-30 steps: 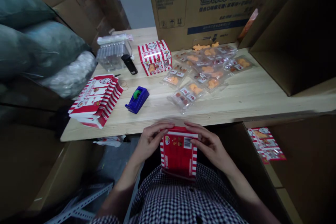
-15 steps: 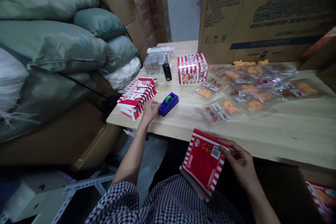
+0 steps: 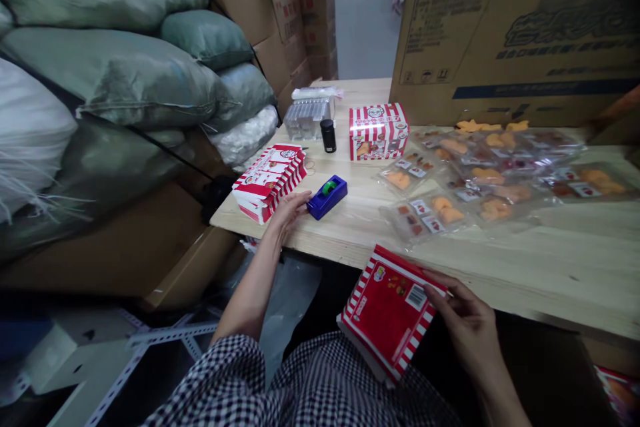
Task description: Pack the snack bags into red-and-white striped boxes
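Observation:
On the table's near left part sits a blue tape dispenser (image 3: 327,197) with a green core. My left hand (image 3: 287,215) is at its near left end, fingers close together and reaching to that end; any tape between the fingertips is too fine to see. My right hand (image 3: 463,317) grips a red paper box (image 3: 393,307) with striped edges and a barcode, by its right side between thumb and fingers. This box is tilted over my lap, a pale flap hanging at its lower side. A stack of flattened striped boxes (image 3: 270,177) lies left of the dispenser.
Behind stand a formed striped box (image 3: 379,133), a black cylinder (image 3: 328,136) and clear plastic cases (image 3: 310,117). Clear packets of toy food (image 3: 427,217) cover the right side before a big carton (image 3: 520,27). Stuffed sacks (image 3: 125,80) are piled at left.
The view has shifted slightly, moving the table things rightward. My left hand stays by the dispenser, its fingers looking a little straighter. My right hand still holds the red box.

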{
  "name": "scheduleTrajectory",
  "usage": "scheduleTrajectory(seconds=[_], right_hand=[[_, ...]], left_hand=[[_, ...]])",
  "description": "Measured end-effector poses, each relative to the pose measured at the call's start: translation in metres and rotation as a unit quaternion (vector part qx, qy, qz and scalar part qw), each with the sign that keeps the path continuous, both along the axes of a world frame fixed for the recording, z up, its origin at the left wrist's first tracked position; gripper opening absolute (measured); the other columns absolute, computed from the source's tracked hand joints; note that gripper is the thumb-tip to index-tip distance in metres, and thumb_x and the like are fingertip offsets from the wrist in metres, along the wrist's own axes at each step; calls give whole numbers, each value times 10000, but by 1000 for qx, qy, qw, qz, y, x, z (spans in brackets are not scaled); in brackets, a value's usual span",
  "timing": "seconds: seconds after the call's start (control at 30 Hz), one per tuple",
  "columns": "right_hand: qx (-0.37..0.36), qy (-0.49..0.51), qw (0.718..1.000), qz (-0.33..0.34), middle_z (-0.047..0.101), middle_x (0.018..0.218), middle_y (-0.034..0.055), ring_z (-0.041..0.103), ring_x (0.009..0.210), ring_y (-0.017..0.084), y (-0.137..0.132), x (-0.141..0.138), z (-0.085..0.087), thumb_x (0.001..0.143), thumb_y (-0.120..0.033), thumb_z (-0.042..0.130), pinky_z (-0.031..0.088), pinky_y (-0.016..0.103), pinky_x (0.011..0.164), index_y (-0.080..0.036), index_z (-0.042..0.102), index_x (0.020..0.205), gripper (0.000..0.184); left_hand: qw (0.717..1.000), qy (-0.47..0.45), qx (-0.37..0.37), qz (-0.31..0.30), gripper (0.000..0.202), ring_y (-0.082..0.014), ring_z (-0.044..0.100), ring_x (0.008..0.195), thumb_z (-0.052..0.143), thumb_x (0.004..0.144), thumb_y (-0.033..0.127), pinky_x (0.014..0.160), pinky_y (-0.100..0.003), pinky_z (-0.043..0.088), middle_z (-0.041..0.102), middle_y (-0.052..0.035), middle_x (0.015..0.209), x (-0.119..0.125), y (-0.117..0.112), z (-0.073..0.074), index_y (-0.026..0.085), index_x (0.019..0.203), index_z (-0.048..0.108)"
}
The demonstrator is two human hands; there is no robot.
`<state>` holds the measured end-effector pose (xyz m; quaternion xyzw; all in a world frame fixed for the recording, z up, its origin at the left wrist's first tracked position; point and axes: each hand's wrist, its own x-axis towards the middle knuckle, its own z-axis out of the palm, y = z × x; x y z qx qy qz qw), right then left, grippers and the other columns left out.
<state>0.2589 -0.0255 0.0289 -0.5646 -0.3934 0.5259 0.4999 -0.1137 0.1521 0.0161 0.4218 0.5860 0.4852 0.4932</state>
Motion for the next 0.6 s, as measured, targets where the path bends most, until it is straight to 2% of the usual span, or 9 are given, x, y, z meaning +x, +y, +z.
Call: scheduleTrajectory(seconds=[0.2, 0.27, 0.33, 0.4, 0.47, 0.53, 0.6], right_hand=[[0, 17, 1000, -19, 727, 1213, 73, 706, 704, 197, 10, -3, -2, 778, -403, 785, 609, 343, 686, -270, 721, 1107, 360], [14, 9, 999, -39, 713, 1237, 89, 709, 720, 199, 14, -5, 4, 785, -394, 780, 606, 358, 708, -260, 718, 1110, 357], [51, -13, 996, -71, 689, 1272, 104, 715, 796, 213, 18, -9, 15, 799, -372, 772, 601, 367, 745, -248, 725, 1078, 309], [119, -52, 985, -109, 671, 1286, 113, 703, 960, 246, 20, -17, 31, 827, -327, 749, 585, 387, 833, -240, 727, 1042, 233], [214, -95, 963, -136, 680, 1255, 115, 664, 1102, 273, 23, -26, 46, 854, -270, 718, 549, 438, 938, -233, 727, 1020, 170], [303, -140, 932, -142, 696, 1218, 105, 650, 1145, 278, 26, -35, 56, 871, -202, 687, 510, 494, 1003, -230, 730, 1021, 158], [369, -188, 900, -135, 700, 1212, 90, 665, 1128, 269, 29, -42, 58, 871, -134, 668, 510, 508, 1006, -239, 734, 1033, 204]], left_hand=[[997, 34, 40, 62, 328, -190, 646, 897, 764, 642, 422, 845, -333, 510, 709, -131, 1085, 5, -22, -24, 121, 644, 633], [993, 61, 53, 86, 269, -189, 632, 910, 754, 663, 362, 861, -321, 494, 716, -110, 1031, 6, -27, -26, 134, 611, 621], [989, 79, 68, 106, 218, -184, 622, 885, 749, 679, 317, 863, -310, 485, 717, -89, 942, 10, -34, -21, 142, 616, 635], [987, 80, 84, 112, 188, -174, 621, 823, 730, 722, 321, 839, -304, 492, 703, -61, 854, 20, -45, -9, 145, 690, 675], [987, 65, 101, 103, 206, -162, 630, 766, 700, 781, 355, 804, -299, 511, 687, -33, 803, 41, -61, 10, 152, 812, 709], [988, 34, 125, 85, 236, -146, 641, 717, 684, 822, 376, 764, -290, 531, 687, -14, 791, 70, -81, 35, 167, 923, 721], [986, -30, 160, 40, 219, -135, 641, 678, 698, 840, 332, 720, -276, 536, 692, -19, 759, 103, -103, 63, 160, 969, 739]])
